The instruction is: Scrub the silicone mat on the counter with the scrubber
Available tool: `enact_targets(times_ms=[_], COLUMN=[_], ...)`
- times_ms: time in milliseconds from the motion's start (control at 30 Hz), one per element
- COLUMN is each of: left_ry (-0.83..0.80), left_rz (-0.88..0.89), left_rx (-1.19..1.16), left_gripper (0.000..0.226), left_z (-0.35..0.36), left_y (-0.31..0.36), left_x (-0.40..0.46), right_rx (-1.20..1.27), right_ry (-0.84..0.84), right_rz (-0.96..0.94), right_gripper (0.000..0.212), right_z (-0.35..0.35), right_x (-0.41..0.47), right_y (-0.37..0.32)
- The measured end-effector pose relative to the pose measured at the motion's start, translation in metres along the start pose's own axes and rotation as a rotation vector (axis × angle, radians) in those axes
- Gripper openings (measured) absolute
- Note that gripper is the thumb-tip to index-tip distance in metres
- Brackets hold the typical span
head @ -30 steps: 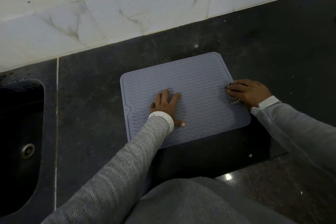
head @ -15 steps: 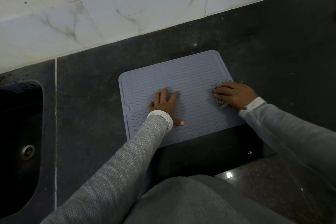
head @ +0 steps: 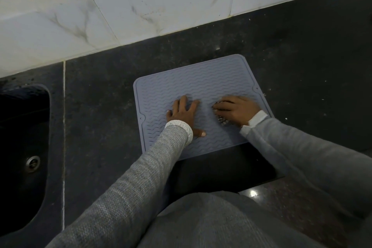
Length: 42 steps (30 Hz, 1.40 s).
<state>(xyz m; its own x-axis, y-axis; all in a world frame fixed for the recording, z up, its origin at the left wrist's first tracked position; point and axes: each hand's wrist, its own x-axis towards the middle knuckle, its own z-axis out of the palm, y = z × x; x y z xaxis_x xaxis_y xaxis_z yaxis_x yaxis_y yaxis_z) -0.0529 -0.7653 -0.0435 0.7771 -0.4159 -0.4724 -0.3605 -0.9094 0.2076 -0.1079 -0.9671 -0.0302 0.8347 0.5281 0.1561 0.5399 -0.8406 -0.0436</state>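
A grey-blue silicone mat (head: pixel 193 82) with a wavy ribbed surface lies flat on the dark stone counter (head: pixel 100 106). My left hand (head: pixel 184 113) presses flat on the mat's middle, fingers spread. My right hand (head: pixel 236 109) grips a dark speckled scrubber (head: pixel 222 120) and holds it down on the mat just right of the left hand. Most of the scrubber is hidden under the fingers; the right hand is blurred.
A black sink (head: pixel 22 147) with a metal drain (head: pixel 32 163) is sunk into the counter at the left. White marble tiles (head: pixel 141 12) form the wall behind. The counter's front edge (head: pixel 259 184) runs below the mat, with a glossy floor beyond.
My right hand has slid the scrubber leftward across the mat from its right edge to near the middle. The left hand has stayed pressed in place.
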Motion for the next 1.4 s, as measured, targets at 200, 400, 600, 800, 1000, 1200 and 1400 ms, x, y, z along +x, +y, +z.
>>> enact_targets(times_ms=[200,400,600,800,1000,1200,1400], left_ry=[-0.003,0.012,0.023,0.009,0.014,0.025,0.023], left_rz=[0.009,0.005,0.006,0.023,0.011,0.007,0.03], left_rx=[-0.004,0.013,0.014,0.003,-0.002,-0.002,-0.005], left_gripper=[0.111,0.111,0.111,0.109,0.11,0.11,0.109], left_z=[0.0,-0.001,0.0,-0.001,-0.002,0.0,0.002], left_y=[-0.001,0.0,0.0,-0.001,0.001,0.0,-0.003], left_x=[0.001,-0.001,-0.003,-0.002,-0.002,-0.002,0.0], right_rx=[-0.108,-0.053,-0.046,-0.047,0.081,0.074,-0.029], right_ry=[-0.12,-0.043,-0.053,-0.132,-0.177,-0.255,-0.281], right_rz=[0.013,-0.043,-0.142,-0.025,0.051,0.03,0.03], right_gripper=[0.046,0.047,0.044,0.044,0.039,0.039,0.047], right_z=[-0.019,-0.002,0.006,-0.016,-0.001,0.007,-0.016], right_x=[-0.036,0.005,0.014,-0.02,0.022,0.026,-0.01], right_y=[0.045,0.001,-0.016,0.025,-0.016,-0.025,0.019])
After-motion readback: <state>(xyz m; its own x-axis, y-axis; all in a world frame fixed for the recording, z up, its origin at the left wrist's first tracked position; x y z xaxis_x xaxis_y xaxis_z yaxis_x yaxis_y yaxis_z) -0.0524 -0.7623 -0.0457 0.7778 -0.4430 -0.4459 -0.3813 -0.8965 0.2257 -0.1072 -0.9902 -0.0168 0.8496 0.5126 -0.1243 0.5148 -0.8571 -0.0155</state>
